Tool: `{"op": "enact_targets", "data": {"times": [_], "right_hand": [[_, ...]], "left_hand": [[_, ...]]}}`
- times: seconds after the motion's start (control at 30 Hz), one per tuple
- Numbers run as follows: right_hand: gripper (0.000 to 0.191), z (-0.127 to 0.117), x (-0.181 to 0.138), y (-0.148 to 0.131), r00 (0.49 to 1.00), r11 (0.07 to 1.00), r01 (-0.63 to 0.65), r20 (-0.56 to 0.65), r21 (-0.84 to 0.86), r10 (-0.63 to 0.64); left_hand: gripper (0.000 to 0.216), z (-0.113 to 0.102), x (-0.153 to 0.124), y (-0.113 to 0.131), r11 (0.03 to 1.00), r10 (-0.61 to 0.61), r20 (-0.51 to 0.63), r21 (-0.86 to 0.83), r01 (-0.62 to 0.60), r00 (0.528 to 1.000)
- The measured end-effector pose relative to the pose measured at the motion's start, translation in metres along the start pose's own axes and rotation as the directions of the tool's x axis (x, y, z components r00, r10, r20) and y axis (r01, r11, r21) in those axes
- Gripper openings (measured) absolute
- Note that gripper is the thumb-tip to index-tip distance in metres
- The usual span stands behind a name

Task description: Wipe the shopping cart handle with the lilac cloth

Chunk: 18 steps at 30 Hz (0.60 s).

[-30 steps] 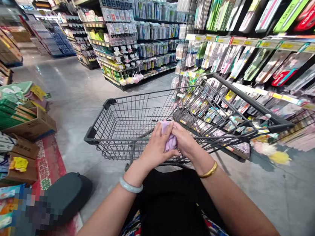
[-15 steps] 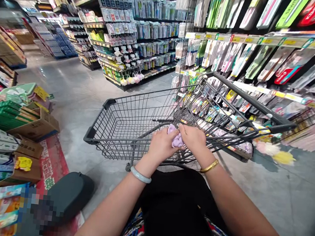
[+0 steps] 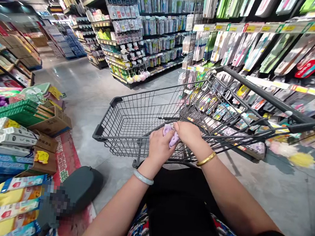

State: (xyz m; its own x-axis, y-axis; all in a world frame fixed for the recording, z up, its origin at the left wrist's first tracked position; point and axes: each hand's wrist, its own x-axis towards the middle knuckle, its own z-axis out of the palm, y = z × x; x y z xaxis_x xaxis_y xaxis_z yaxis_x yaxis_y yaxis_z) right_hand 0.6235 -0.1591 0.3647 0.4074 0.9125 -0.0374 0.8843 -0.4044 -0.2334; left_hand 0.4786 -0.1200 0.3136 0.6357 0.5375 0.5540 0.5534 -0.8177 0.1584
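A small bunched-up lilac cloth [image 3: 173,138] sits between my two hands, in front of my body at the near side of the shopping cart. My left hand [image 3: 160,143], with a pale bangle on the wrist, wraps its fingers round the left of the cloth. From the right, my right hand [image 3: 189,134], wearing a gold bangle, pinches the cloth's upper edge. Much of it is covered by my fingers, so its exact kind is not clear. Behind my hands stands the grey wire shopping cart [image 3: 133,130], its handle [image 3: 271,95] to the right.
Racks of packaged goods [image 3: 239,47] line the right side, and a shelf unit [image 3: 121,34] stands farther back. At left are cardboard boxes [image 3: 57,121] of goods and yellow packs [image 3: 12,207]. A dark grey rounded object [image 3: 84,185] lies low on the left, partly pixelated.
The view has turned slightly left, so the cart and shelves appear farther right. Both hands still hold the lilac cloth, their fingers a little shifted on it.
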Motion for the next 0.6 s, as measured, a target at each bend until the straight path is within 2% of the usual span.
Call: {"op": "enact_targets", "data": {"times": [0.07, 0.13, 0.23, 0.3, 0.4, 0.47, 0.6], "right_hand": [[0.058, -0.002, 0.006, -0.004, 0.998, 0.999, 0.014, 0.061, 0.039, -0.016], [0.061, 0.000, 0.007, -0.005, 0.996, 1.000, 0.016, 0.093, 0.022, -0.018], [0.065, 0.006, 0.004, -0.008, 1.000, 0.999, 0.012, 0.027, -0.052, -0.010], [0.064, 0.009, 0.002, -0.010, 1.000, 0.996, 0.015, -0.011, -0.084, -0.016], [0.059, 0.009, 0.002, -0.012, 1.000, 0.995, 0.020, 0.012, -0.102, -0.019], [0.058, 0.009, 0.004, -0.010, 0.999, 0.995, 0.024, 0.036, -0.097, -0.021], [0.057, 0.008, 0.005, -0.006, 0.999, 0.997, 0.019, 0.051, -0.073, -0.015]], "left_hand": [[0.033, -0.006, 0.000, -0.011, 1.000, -0.002, 0.011, 0.006, 0.002, 1.000], [0.029, -0.013, -0.004, -0.028, 0.997, -0.072, -0.011, 0.028, 0.072, 0.997], [0.029, -0.014, -0.015, -0.044, 0.983, -0.179, -0.086, 0.035, 0.183, 0.980], [0.029, -0.010, -0.022, -0.042, 0.991, -0.132, -0.090, 0.002, 0.132, 0.987], [0.028, -0.006, -0.026, -0.035, 0.998, 0.035, -0.029, -0.050, -0.036, 0.999], [0.028, -0.008, -0.026, -0.041, 0.998, 0.053, -0.016, -0.042, -0.054, 0.998], [0.030, -0.018, -0.025, -0.071, 0.985, -0.172, -0.117, 0.010, 0.175, 0.978]]}}
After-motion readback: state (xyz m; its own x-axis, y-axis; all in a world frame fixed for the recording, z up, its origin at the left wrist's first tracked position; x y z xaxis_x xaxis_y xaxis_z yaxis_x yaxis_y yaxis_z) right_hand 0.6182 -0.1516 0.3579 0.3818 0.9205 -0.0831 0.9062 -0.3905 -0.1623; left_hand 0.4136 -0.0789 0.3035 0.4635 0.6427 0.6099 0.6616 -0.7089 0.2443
